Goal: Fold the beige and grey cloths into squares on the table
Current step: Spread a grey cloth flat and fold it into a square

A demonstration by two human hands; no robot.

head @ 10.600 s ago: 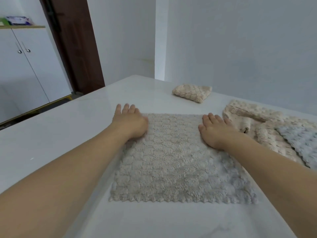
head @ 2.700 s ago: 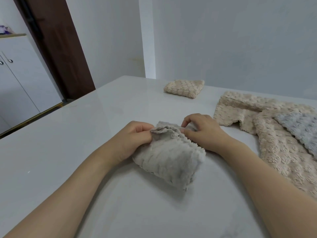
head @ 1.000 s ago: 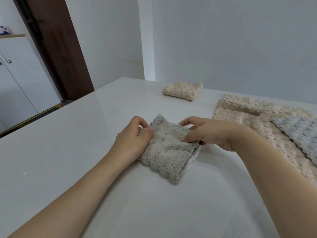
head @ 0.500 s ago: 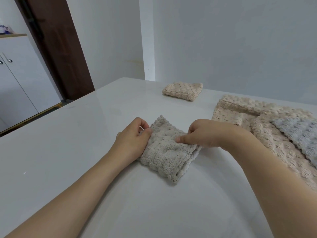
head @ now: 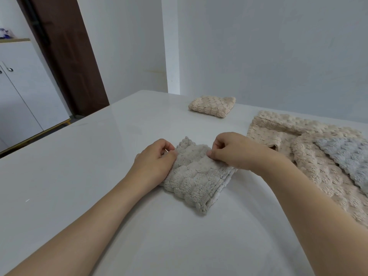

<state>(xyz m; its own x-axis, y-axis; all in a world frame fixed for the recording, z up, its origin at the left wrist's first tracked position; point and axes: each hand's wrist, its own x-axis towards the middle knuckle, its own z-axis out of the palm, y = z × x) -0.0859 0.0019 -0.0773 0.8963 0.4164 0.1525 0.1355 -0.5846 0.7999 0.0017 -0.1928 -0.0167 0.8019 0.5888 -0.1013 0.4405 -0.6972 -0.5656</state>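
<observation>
A grey cloth (head: 196,179), folded into a small thick square, lies on the white table (head: 83,156) in front of me. My left hand (head: 154,161) pinches its far left edge. My right hand (head: 237,151) pinches its far right edge, fingers curled on the fabric. A folded beige cloth (head: 212,106) sits at the far side of the table. To the right lies a heap of unfolded beige cloths (head: 310,156) with a grey-blue cloth (head: 347,156) on top.
A wall runs along the table's far side. A dark brown door frame (head: 65,56) and a white cabinet (head: 22,92) stand to the left, beyond the table edge.
The flat grey cloth has been folded into a small square. In the last second my right hand drew back to the cloth's right edge and both hands pinched its far edge.
</observation>
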